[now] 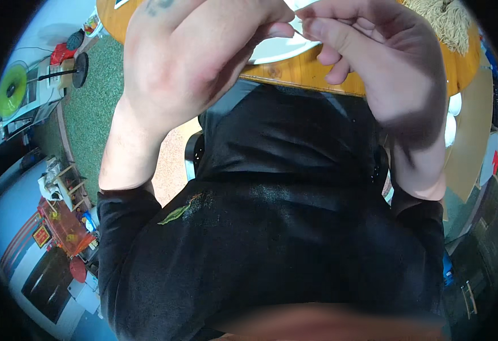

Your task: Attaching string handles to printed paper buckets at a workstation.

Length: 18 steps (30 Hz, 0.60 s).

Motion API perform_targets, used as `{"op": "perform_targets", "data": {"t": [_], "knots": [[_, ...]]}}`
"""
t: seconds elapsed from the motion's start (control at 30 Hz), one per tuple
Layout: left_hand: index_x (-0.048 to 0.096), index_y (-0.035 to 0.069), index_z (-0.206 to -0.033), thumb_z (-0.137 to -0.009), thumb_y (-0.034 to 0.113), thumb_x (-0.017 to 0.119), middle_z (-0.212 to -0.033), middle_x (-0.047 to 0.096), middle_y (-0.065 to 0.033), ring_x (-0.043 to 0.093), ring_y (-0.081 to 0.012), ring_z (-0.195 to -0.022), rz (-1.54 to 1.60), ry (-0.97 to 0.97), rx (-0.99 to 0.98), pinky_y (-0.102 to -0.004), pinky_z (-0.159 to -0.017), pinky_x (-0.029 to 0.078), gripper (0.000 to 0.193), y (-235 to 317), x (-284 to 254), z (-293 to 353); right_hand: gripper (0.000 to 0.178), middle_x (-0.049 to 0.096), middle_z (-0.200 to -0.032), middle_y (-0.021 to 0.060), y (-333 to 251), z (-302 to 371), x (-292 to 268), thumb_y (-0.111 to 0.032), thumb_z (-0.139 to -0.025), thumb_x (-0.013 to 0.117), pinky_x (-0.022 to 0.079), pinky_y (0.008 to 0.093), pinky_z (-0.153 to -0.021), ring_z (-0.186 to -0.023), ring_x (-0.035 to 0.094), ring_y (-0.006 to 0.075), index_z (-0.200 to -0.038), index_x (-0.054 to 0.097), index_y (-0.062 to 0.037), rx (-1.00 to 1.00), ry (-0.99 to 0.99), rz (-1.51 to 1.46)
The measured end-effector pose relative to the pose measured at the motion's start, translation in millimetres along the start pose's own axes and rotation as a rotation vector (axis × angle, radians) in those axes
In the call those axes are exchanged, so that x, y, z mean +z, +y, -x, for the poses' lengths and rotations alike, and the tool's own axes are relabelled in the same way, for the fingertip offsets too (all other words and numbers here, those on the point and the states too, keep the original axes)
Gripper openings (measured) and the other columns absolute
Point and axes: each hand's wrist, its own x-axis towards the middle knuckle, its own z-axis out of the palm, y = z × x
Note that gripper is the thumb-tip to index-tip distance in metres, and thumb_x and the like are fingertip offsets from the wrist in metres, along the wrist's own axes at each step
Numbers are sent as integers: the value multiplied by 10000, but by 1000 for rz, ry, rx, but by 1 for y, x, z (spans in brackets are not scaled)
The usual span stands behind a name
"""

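Note:
Both hands are raised close to the camera over the near edge of a wooden table [277,71]. My left hand [203,51] is closed, its thumb and fingers pinched together at the upper middle. My right hand [385,57] pinches with thumb and index finger right beside it, the other fingers curled below. A thin, short dark sliver shows between the two sets of fingertips, too small to name. Behind and below the fingertips lies a white plate [277,52], mostly covered by the hands.
A bundle of beige stringy strands [445,25] lies on the table at the right. White rounded objects [452,116] sit beyond the table's right edge. Green floor stretches left, with a fan [13,91] farther off. A green leaf-like piece [175,214] clings to my dark shirt.

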Motion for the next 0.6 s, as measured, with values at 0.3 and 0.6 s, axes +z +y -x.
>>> {"op": "perform_targets", "data": {"t": [0.3,0.6], "knots": [[726,46,-865,-740,137,837,-764,553,-39,589,-190,-700,-36,-108,60,-316,-571,448,190,1,-6,-5,79,741,-855,137,4,7,-1,62,-932,640,594,250,-648,-727,712,124,-954,715,51,-268,-57,157],[717,62,-884,-757,145,813,-825,570,-50,586,-192,-707,57,10,207,-322,-581,449,179,-8,14,-15,106,746,-926,147,18,-5,-4,95,-921,619,620,270,-721,-784,738,166,-968,705,56,-104,-98,58]]}}
